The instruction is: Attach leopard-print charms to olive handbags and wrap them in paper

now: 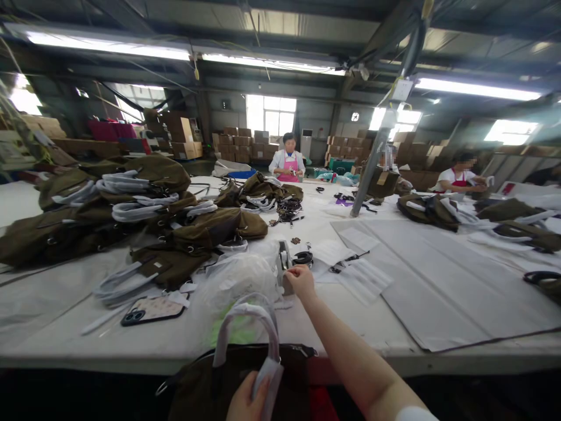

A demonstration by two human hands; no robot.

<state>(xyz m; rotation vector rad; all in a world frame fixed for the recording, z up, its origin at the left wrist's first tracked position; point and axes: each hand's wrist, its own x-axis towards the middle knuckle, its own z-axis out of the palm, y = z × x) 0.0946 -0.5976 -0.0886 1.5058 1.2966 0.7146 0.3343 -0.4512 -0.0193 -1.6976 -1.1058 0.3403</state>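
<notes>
Dark olive handbag (193, 392) at the near edge of the white table (52, 333), its arched, white-wrapped handle (252, 310) gripped near its right base by the thumb and fingers of the left hand (249, 400). The right hand (300, 280) reaches forward, thumb and forefinger drawn together at a small grey device (284, 260) — whether anything is pinched between them cannot be told. Beyond the handbag lies clear plastic sheeting (241, 275); farther left, a phone (153, 310) and heaped olive bags (214, 228).

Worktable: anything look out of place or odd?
Yes: the phone lying on the worktable beside an olive bag seems out of place, likely a personal item among bags. No clear spill or damage shows.
</notes>
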